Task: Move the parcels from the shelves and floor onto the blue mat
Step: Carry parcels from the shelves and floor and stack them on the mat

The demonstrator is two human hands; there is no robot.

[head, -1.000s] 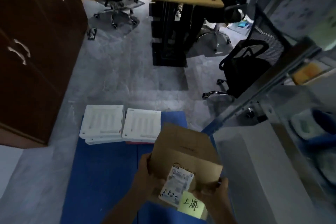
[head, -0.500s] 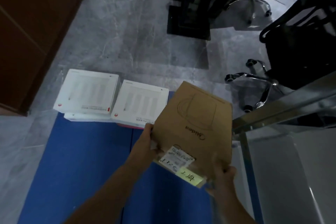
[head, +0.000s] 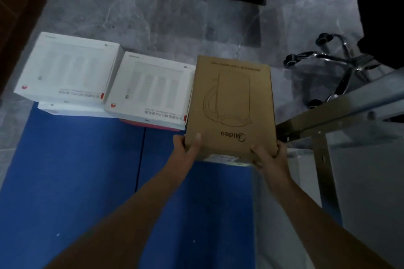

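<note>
Brown cardboard fills the middle of our head view: the brown parcel (head: 231,105), printed with a line drawing and the word Midea, sits at the centre, held at its near edge by both our hands. Our left hand (head: 185,150) grips the near left corner, thumb on top and the other fingers hidden beneath. Our right hand (head: 267,156) closes on the near right corner the same way, thumb over the top face. We cannot tell whether the parcel's far end rests on anything. The blue mat (head: 72,181) spreads from 6 to 9 o'clock below our forearms. At 10 o'clock a white box (head: 67,67) lies on another white one, at the mat's far edge. Just beside it, toward 11 o'clock, a second white box (head: 150,89) lies over something red, its right edge against the brown parcel. A chair base (head: 323,65) stands at 2 o'clock on the grey floor (head: 142,6).
</note>
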